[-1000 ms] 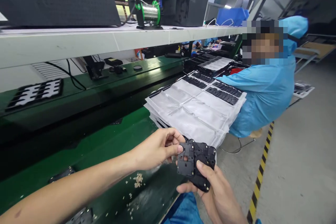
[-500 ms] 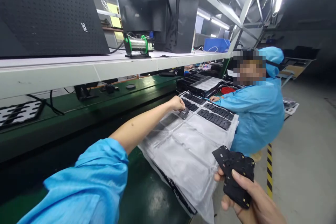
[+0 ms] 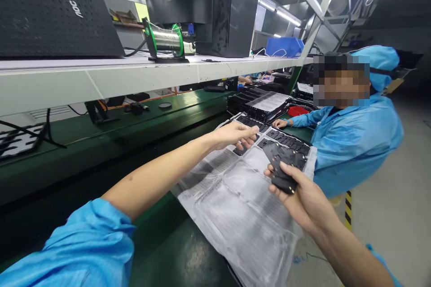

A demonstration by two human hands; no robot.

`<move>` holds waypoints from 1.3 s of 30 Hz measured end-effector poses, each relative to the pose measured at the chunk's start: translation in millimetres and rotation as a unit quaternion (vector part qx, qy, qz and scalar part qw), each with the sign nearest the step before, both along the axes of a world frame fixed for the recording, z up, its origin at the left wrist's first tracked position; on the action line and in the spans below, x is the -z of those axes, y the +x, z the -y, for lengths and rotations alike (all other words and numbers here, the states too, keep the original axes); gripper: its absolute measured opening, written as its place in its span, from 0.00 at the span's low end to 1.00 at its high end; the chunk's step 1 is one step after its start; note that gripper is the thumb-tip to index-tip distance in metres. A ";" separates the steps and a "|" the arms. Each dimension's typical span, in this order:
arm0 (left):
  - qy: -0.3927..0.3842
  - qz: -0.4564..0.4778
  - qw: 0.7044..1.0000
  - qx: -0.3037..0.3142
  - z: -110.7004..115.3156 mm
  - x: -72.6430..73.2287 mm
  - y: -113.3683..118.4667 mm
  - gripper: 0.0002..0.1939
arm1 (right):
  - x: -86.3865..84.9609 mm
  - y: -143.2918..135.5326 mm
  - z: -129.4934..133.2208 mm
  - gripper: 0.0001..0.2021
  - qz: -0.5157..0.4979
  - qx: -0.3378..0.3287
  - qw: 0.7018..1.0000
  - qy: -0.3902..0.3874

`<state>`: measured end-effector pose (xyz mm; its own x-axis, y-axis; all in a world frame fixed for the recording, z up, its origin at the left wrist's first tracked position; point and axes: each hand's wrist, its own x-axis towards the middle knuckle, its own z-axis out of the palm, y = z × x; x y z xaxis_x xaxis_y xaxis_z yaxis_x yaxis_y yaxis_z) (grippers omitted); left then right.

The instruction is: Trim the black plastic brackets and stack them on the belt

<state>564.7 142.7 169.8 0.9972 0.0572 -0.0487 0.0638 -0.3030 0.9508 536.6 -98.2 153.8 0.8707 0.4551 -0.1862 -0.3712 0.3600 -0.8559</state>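
My right hand [image 3: 299,193] grips a stack of flat black parts [image 3: 284,166] with small gold-coloured spots, held over the right side of a whitish compartmented tray [image 3: 242,206]. The thumb presses on top and the fingers curl beneath. My left hand [image 3: 235,135] reaches over the tray's far left with its fingers stretched out, and nothing shows in them. Rows of similar black parts [image 3: 292,141] lie in the far compartments. Some of those are hidden by my left hand and by the held stack.
A co-worker in blue [image 3: 360,139] stands at the right, one hand [image 3: 282,123] near the tray's far edge. Behind are more stacked trays [image 3: 259,101] and a red container [image 3: 298,110]. A white-edged shelf [image 3: 141,78] overhangs the green bench [image 3: 188,112], carrying monitors and a wire spool [image 3: 164,40].
My left hand has moved right from the left compartment, and its closed fingers have stretched out. My right hand has brought the stack up and left over the tray. The camera view has shifted.
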 end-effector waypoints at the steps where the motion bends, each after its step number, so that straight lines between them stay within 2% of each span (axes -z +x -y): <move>1: -0.024 0.011 0.999 0.020 2.9 -3.3 -8.6 0.16 | -0.8 4.6 -9.6 0.12 0.007 -0.005 1.000 0.007; 4: -0.078 0.044 0.995 0.031 7.8 -8.5 -24.7 0.16 | -1.6 14.1 -33.2 0.15 0.021 -0.020 0.999 0.016; 7: -0.106 0.057 0.993 0.010 -4.0 -12.1 -22.5 0.16 | 1.8 20.9 -42.4 0.18 0.021 -0.028 0.999 0.022; 11: -0.079 0.014 0.997 -0.018 -42.7 -13.3 1.9 0.11 | 10.9 30.1 -35.8 0.16 0.001 -0.021 1.000 0.011; 13: -0.040 -0.036 0.998 -0.024 -57.9 -7.3 18.4 0.09 | 14.7 33.2 -30.3 0.13 -0.010 -0.020 1.000 0.003; 15: 0.003 -0.088 0.996 -0.026 -63.5 3.0 34.8 0.07 | 16.6 34.6 -25.5 0.10 -0.022 -0.022 1.000 -0.004; 20: 0.087 -0.163 0.982 -0.031 -50.8 27.2 61.6 0.16 | 14.8 33.0 -18.0 0.05 -0.052 -0.034 0.998 -0.004; 23: 0.124 -0.178 0.976 -0.032 -44.2 33.2 65.1 0.17 | 11.6 29.7 -17.3 0.08 -0.092 -0.017 0.996 0.012; 26: 0.151 -0.175 0.972 -0.038 -41.7 34.7 64.1 0.17 | 7.8 25.3 -19.7 0.10 -0.113 0.029 0.993 0.006; 29: 0.163 -0.153 0.973 -0.051 -40.0 32.2 62.2 0.16 | 4.4 22.3 -23.6 0.08 -0.108 0.063 0.992 -0.002; 33: 0.138 -0.084 0.985 -0.066 -34.5 20.4 51.1 0.11 | 2.9 24.5 -32.7 0.06 -0.083 0.061 0.995 0.009; 36: 0.078 -0.043 0.996 -0.023 -24.6 9.0 32.8 0.16 | 4.1 28.9 -46.7 0.04 -0.040 0.035 0.998 0.035; 39: 0.015 -0.038 0.998 0.041 -15.6 1.8 15.5 0.15 | 5.4 33.4 -64.4 0.02 0.001 0.003 0.998 0.061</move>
<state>580.1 158.2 168.0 0.9921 -0.0221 -0.1235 0.1088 -0.3382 0.9348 569.9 -33.8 148.5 0.8742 0.4683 -0.1282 -0.3668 0.4639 -0.8064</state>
